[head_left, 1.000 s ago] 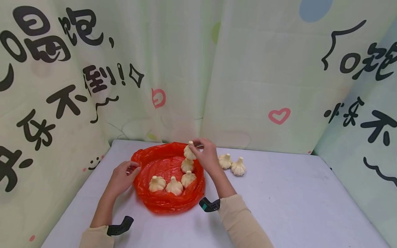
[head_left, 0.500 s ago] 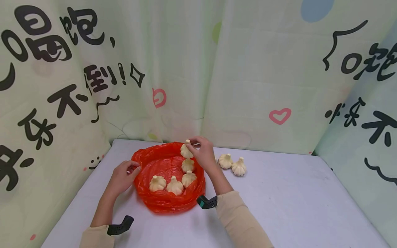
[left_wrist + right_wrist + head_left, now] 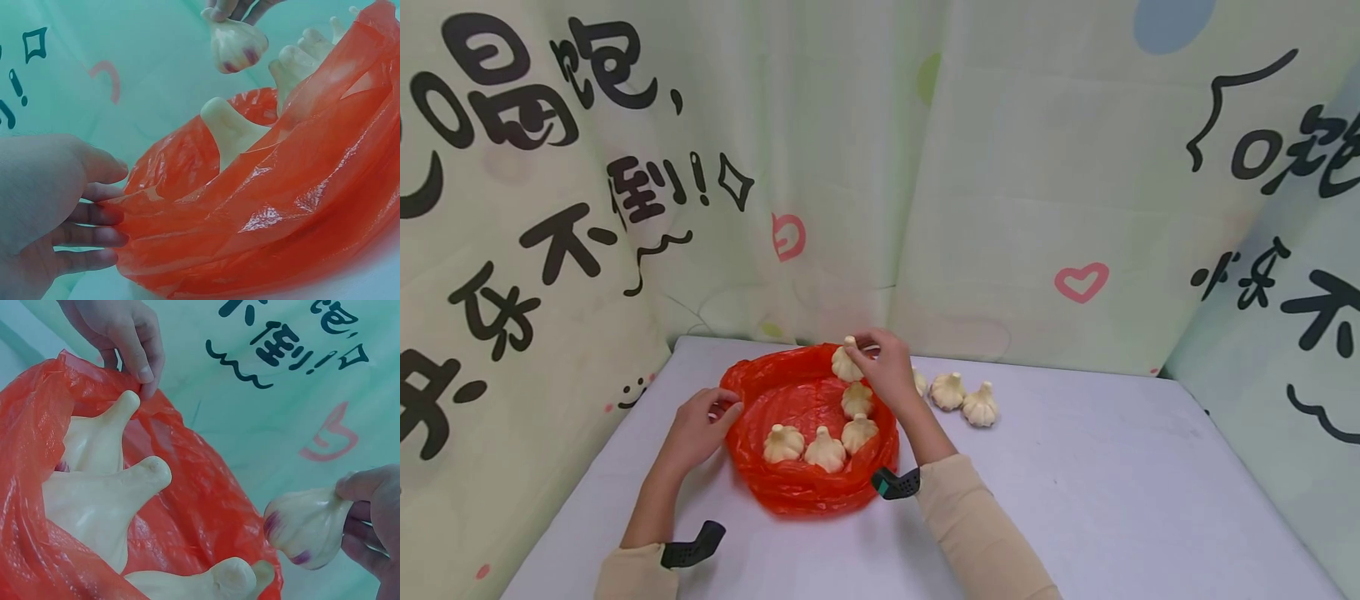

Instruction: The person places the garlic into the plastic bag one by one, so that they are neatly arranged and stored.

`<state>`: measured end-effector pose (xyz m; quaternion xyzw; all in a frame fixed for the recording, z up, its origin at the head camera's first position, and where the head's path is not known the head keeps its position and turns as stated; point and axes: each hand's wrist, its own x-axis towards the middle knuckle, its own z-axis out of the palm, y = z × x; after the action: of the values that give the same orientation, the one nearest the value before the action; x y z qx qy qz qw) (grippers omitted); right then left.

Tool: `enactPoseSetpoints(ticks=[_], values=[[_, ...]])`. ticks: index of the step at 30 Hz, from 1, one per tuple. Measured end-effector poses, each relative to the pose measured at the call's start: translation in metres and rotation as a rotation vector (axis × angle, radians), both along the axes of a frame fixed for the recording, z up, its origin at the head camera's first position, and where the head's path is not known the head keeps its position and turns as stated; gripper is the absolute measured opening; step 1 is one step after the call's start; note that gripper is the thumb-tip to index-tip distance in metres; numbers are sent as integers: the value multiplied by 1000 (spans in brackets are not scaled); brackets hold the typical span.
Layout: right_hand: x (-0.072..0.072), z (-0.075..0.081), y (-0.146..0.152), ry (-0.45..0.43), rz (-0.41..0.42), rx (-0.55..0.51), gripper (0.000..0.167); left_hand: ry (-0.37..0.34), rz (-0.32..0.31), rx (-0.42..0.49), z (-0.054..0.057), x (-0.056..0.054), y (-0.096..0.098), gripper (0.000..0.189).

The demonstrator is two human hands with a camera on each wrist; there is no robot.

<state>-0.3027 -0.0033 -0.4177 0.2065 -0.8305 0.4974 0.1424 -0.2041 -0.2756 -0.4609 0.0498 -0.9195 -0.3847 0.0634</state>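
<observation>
A red plastic bag (image 3: 812, 500) stands with its mouth spread wide and several garlic bulbs (image 3: 824, 450) inside. At the bag's left rim my left hand (image 3: 698, 429) pinches the thin plastic between thumb and fingers. My right hand (image 3: 883, 371) holds a garlic bulb (image 3: 846, 364) by its stem over the back right part of the bag. Purple streaks mark this held bulb (image 3: 306, 531) in the right wrist view. From the left wrist view, the held bulb (image 3: 237, 47) hangs above the bag's far rim, stem up.
To the right of the bag, two garlic bulbs (image 3: 979, 406) rest on the white table (image 3: 1097, 483); another bulb (image 3: 919, 382) is partly hidden behind my right hand. A printed curtain (image 3: 1000, 208) rises at the table's back edge.
My right hand has moved slightly left with the garlic bulb, farther over the bag. It uncovers part of a bulb on the table. My left hand stays at the rim.
</observation>
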Motion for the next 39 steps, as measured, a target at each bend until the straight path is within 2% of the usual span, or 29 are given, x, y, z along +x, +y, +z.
enactPoseSetpoints(ticks=[8, 18, 29, 39], values=[[-4, -2, -6, -23, 9, -5, 19, 4, -2, -6, 0, 0, -1, 29], [-8, -13, -12, -39, -1, 11, 20, 2, 6, -6, 0, 0, -1, 28], [-14, -25, -17, -18, 13, -39, 17, -1, 11, -4, 0, -1, -2, 29], [-13, -35, -22, -91, -9, -17, 18, 0, 12, -1, -1, -1, -2, 29]])
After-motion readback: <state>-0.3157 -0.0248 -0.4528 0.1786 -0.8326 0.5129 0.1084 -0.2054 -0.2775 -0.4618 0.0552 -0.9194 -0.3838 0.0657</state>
